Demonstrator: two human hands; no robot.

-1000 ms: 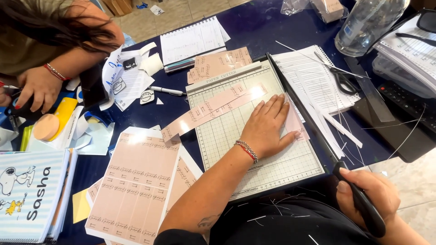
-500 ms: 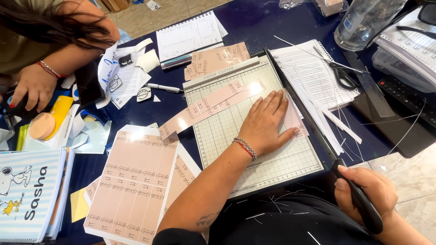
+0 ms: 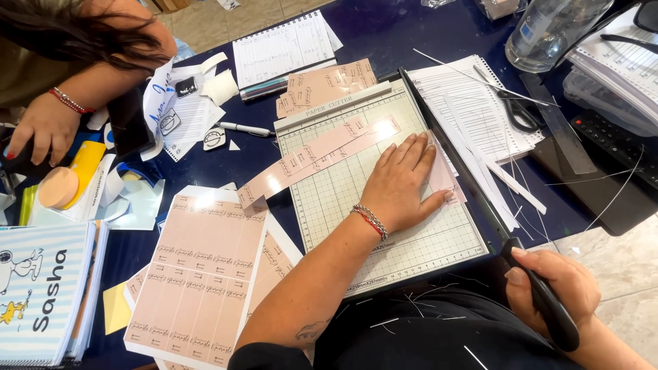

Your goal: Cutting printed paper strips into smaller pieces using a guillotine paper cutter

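Pink strip pinned flat on a paper cutter, blade handle gripped.

At far left another person's hand (image 3: 38, 133) rests among clutter beside a striped notebook (image 3: 41, 294); a pink printed sheet (image 3: 199, 274) lies nearer. The left hand (image 3: 401, 185) is spread wide, palm down, pressing a pink paper strip (image 3: 322, 154) onto the gridded paper cutter (image 3: 425, 247) by its blade edge. The right hand (image 3: 558, 284) is closed around the black cutter handle (image 3: 545, 305), low at the board's near corner.
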